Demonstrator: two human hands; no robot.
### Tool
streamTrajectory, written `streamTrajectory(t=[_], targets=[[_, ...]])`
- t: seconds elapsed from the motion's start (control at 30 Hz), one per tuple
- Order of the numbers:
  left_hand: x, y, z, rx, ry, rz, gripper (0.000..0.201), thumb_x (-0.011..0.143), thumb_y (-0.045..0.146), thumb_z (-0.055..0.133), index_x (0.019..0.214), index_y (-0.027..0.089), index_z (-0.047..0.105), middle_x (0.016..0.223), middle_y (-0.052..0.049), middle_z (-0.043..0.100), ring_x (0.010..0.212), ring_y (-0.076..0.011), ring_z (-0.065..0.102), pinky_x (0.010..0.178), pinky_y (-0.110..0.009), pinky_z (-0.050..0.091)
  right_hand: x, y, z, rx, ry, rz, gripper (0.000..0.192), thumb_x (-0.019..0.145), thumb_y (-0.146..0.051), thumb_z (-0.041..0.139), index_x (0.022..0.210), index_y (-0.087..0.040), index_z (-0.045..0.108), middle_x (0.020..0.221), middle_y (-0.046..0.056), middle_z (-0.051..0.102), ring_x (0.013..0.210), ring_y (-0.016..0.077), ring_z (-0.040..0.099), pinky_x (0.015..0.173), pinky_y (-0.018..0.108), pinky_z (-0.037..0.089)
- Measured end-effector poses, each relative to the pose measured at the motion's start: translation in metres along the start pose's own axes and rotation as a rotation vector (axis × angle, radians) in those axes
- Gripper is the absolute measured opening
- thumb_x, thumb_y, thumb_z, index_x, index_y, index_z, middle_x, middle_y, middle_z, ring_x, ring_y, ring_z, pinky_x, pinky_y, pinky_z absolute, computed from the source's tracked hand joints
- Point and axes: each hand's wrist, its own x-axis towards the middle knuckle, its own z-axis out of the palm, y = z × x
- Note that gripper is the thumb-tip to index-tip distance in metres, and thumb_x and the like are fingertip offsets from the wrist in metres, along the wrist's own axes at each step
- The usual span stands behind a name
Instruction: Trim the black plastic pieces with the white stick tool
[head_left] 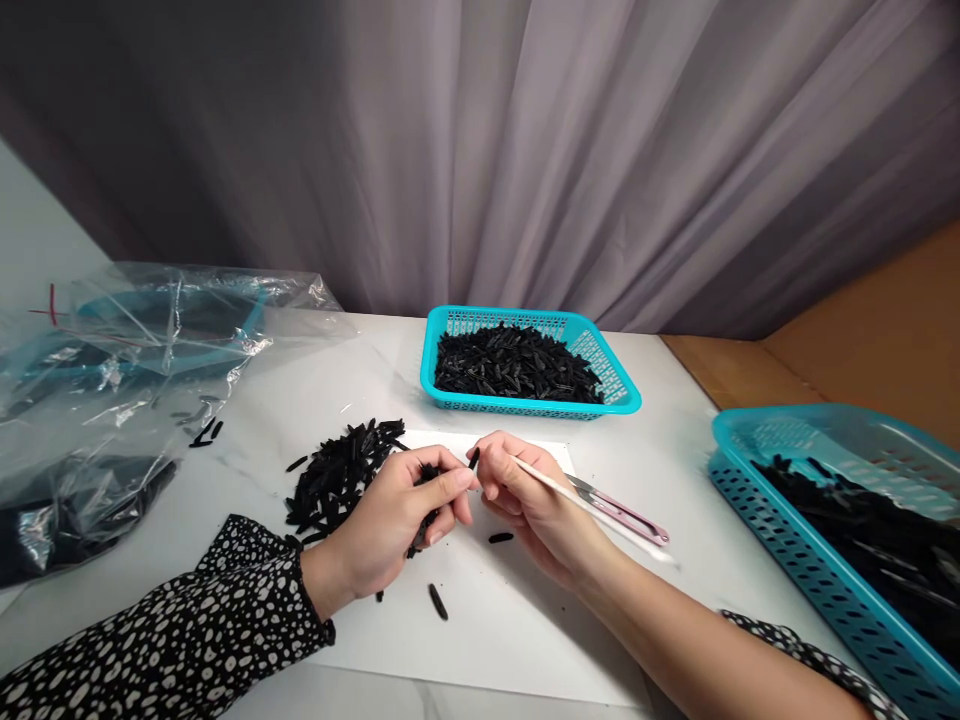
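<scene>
White marble-look table (660, 440) fills the view, backed by a grey curtain (525, 150); no brand, label or legible writing is visible on anything, only a red mark (51, 303) on the clear bag (135, 360) at far left, too small to read as text. Nearest the camera, both forearms come in over a white sheet (510, 620) laid on the table, with spotted black-and-white sleeves (172, 640). Two loose black pieces lie on the sheet, one (437, 601) near the left wrist, one (500, 538) between the hands. Left hand (397, 515) is curled closed around several black pieces, its fingertips pinching a single black piece (473, 458) at the point where both hands meet. Right hand (525, 495) is also closed, fingertips touching that same piece, and it grips a thin white stick (570, 495) that runs out to the right. Pink snips (619, 512) lie on the sheet just beside the right hand, partly under the stick. Beyond the left hand sits a pile (337, 480) of black pieces, overlapping the sheet's far left corner. Right edge: a teal basket (810, 440) holding black pieces. Farthest, at centre, a second basket (525, 405), also teal, full of the same pieces. A few strays (206, 432) lie by the bag.
</scene>
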Motion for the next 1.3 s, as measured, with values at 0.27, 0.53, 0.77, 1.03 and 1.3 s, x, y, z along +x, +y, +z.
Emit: streamTrajectory(t=[0.27,0.53,0.77,1.03,1.3], targets=[[0.0009,0.0031,0.0,-0.055,0.028,-0.057,0.023,0.088,0.036,0.056,0.084,0.015,0.062,0.068,-0.001,0.062,0.044,-0.0043,0.038,0.041,-0.02,0.02,0.002,-0.0023,-0.0004,0.111,0.076,0.008,0.038,0.062,-0.047,0.088,0.076,-0.015,0.071,0.055,-0.004,0.052,0.046,0.005,0.022,0.044,0.024,0.011],[0.0005,0.0011,0.0019,-0.152,0.009,-0.042,0.02,0.092,0.035,0.057,0.1,0.017,0.054,0.072,0.0,0.064,0.046,-0.0044,0.04,0.043,-0.019,0.021,0.0039,-0.0006,-0.0041,0.163,0.053,-0.002,0.04,0.062,-0.048,0.088,0.074,-0.015,0.07,0.055,-0.004,0.051,0.044,0.0032,0.021,0.043,0.022,0.012],[0.0013,0.0016,0.0029,-0.157,-0.006,0.019,0.031,0.09,0.046,0.06,0.086,0.019,0.045,0.069,0.0,0.065,0.044,-0.0039,0.039,0.042,-0.018,0.019,0.0021,-0.0038,-0.0016,0.117,0.042,0.012,0.035,0.069,-0.047,0.082,0.075,-0.016,0.067,0.061,-0.001,0.054,0.048,0.0071,0.033,0.044,0.022,0.021],[0.0001,-0.0024,0.0042,-0.095,0.009,0.036,0.034,0.092,0.052,0.054,0.084,0.021,0.04,0.064,0.003,0.061,0.042,-0.005,0.039,0.043,-0.019,0.022,-0.0003,-0.002,0.0046,-0.142,-0.016,-0.031,0.03,0.077,-0.044,0.076,0.087,-0.018,0.068,0.057,-0.002,0.056,0.049,0.0113,0.047,0.049,0.024,0.03],[-0.001,-0.0052,0.0045,-0.061,-0.015,0.058,0.038,0.096,0.053,0.048,0.079,0.02,0.039,0.065,0.003,0.062,0.043,-0.0042,0.039,0.044,-0.019,0.024,0.0011,0.0037,0.0004,-0.172,-0.045,-0.101,0.027,0.077,-0.043,0.077,0.077,-0.018,0.068,0.051,-0.002,0.057,0.047,0.0134,0.052,0.052,0.027,0.035]])
